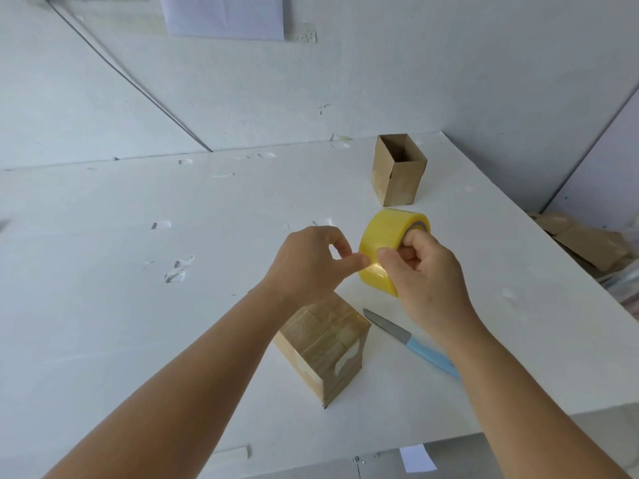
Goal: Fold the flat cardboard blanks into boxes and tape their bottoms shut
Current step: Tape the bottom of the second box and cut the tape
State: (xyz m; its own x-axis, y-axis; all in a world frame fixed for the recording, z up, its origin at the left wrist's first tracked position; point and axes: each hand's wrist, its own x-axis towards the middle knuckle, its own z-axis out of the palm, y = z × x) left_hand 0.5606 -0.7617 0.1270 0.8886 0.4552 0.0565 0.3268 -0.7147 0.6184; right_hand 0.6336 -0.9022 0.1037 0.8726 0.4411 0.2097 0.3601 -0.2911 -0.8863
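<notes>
A yellowish roll of clear tape (385,236) is held up above the table. My right hand (420,271) grips it with fingers through its core. My left hand (311,261) pinches at the roll's surface with thumb and forefinger, where the tape's end seems to lie. Below my hands a small cardboard box (326,344) stands upside down on the white table (138,271), its bottom flaps covered with clear tape. Another folded box (397,171) stands open side up at the back right.
A knife (411,342) with a light blue handle lies to the right of the near box. Flat cardboard blanks (584,240) lie beyond the table's right edge. Bits of tape dot the tabletop. A white wall rises behind.
</notes>
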